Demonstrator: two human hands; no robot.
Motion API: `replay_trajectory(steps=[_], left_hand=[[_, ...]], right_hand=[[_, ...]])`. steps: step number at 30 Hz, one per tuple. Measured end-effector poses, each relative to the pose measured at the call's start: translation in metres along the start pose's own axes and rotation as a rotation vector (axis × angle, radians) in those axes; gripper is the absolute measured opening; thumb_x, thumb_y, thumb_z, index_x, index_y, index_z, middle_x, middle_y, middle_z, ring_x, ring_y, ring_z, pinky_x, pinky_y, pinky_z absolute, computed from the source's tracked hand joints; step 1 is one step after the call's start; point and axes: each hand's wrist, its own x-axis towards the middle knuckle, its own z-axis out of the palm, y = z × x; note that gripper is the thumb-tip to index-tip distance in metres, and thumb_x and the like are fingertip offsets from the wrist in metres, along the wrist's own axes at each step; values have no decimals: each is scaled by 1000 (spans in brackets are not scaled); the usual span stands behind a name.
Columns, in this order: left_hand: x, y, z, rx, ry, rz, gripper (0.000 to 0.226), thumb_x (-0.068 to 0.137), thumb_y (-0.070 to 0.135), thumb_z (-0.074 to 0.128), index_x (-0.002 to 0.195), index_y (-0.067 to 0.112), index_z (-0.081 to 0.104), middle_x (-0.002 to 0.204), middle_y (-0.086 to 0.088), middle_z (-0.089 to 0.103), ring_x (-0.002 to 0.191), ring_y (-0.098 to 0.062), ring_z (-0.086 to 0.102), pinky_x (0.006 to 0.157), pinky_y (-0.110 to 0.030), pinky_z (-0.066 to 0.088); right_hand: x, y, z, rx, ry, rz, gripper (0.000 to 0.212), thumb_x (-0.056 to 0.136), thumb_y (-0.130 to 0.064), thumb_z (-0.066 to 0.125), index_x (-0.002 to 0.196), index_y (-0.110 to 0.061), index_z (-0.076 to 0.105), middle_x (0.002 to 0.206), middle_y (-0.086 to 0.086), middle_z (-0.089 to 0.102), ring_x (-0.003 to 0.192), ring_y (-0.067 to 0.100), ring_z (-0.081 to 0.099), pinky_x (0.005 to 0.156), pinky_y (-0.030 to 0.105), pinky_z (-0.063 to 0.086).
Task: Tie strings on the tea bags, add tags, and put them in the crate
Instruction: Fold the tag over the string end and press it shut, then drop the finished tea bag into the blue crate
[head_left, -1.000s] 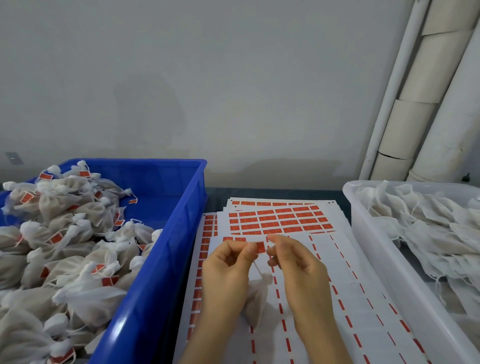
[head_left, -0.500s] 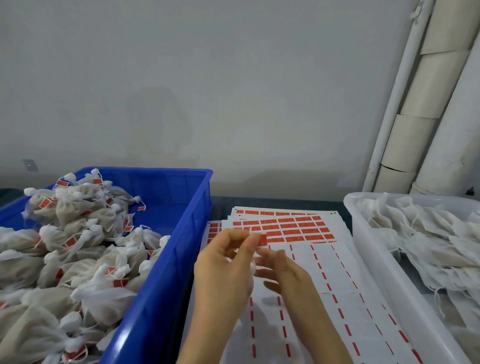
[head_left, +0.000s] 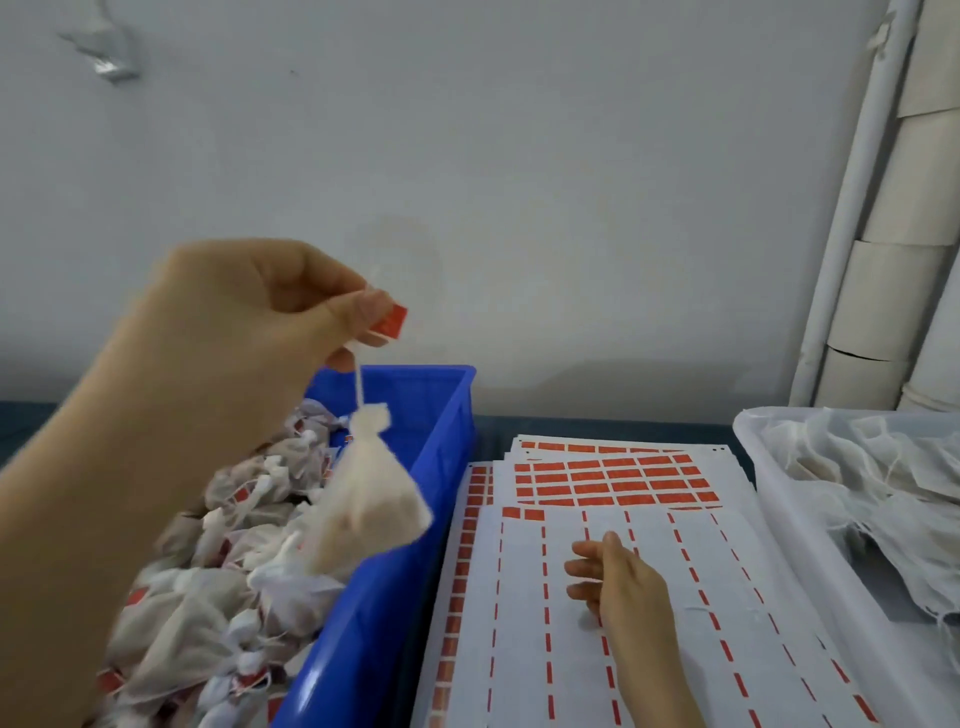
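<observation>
My left hand is raised over the blue crate and pinches a red tag between thumb and fingers. From the tag a white string runs down to a tied tea bag, which hangs above the crate's right side. The crate holds a pile of several finished tagged tea bags. My right hand rests low over the sheets of red tag stickers, fingers loosely extended, holding nothing.
A white tub at the right holds several loose untied tea bags. Sticker sheets cover the table between crate and tub. White pipes and cardboard tubes stand at the back right against the grey wall.
My left hand lifted the tagged tea bag up and leftward, over the blue crate. My right hand let go and stayed down over the sticker sheets.
</observation>
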Motion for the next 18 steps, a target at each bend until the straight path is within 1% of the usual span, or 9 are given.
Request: replay_trajectory(steps=[3,6,8,12,13,15,16,17,18], left_hand=[[21,-28,-18,84,-12,-127,13,82,26,67,69,27,69,65,16,71,53,3,63,43,-7,46],[20,-67,-10,77,-43,-354,8,86,18,64,81,13,67,73,1,73,54,-12,67,45,-16,53],[10,-93,1,158,-103,-460,8,87,18,64,81,13,66,73,-2,72,58,-21,69,52,-26,58],[-1,-127,20,225,-127,-514,8,89,18,60,85,13,66,78,-9,70,69,-26,69,69,-42,58],[1,-136,24,261,-126,-491,10,90,18,60,86,11,66,78,-10,70,70,-26,69,72,-44,57],[4,-150,32,309,-149,-503,12,89,18,61,90,8,67,75,-10,69,70,-25,67,69,-42,56],[4,-158,38,372,-225,-544,14,89,18,61,95,6,66,77,-10,68,72,-25,66,68,-39,55],[3,-167,45,452,-322,-561,21,89,20,62,105,7,64,86,-11,68,78,-25,66,71,-39,55],[0,-171,47,589,-474,-564,34,88,28,63,117,12,59,101,-10,66,87,-25,65,76,-38,55]], right_hand=[[1,3,1,-25,4,23,36,98,-35,32,83,-20,61,88,1,65,74,18,64,64,24,49],[1,2,0,-9,3,33,35,98,-34,33,78,-22,60,85,0,65,73,19,64,65,26,50],[1,-1,-1,0,2,40,35,98,-34,33,78,-22,60,82,0,65,72,18,64,65,26,50],[-1,-5,-5,-3,10,50,35,98,-34,33,82,-20,61,81,-1,66,72,18,64,78,33,54],[-2,-6,-7,-2,16,49,35,98,-34,33,83,-20,61,81,-1,65,72,17,64,80,32,55],[-3,-7,-9,2,19,56,35,98,-35,32,84,-20,60,80,-3,65,72,15,64,77,29,54],[-3,-8,-10,13,23,61,35,98,-35,32,85,-20,60,80,-4,65,72,14,64,75,26,53],[-3,-8,-11,25,26,69,35,98,-35,32,85,-20,60,80,-4,65,72,14,64,74,23,53],[-3,-9,-12,30,28,77,35,98,-35,33,85,-20,61,80,-4,65,72,13,64,72,21,52]])
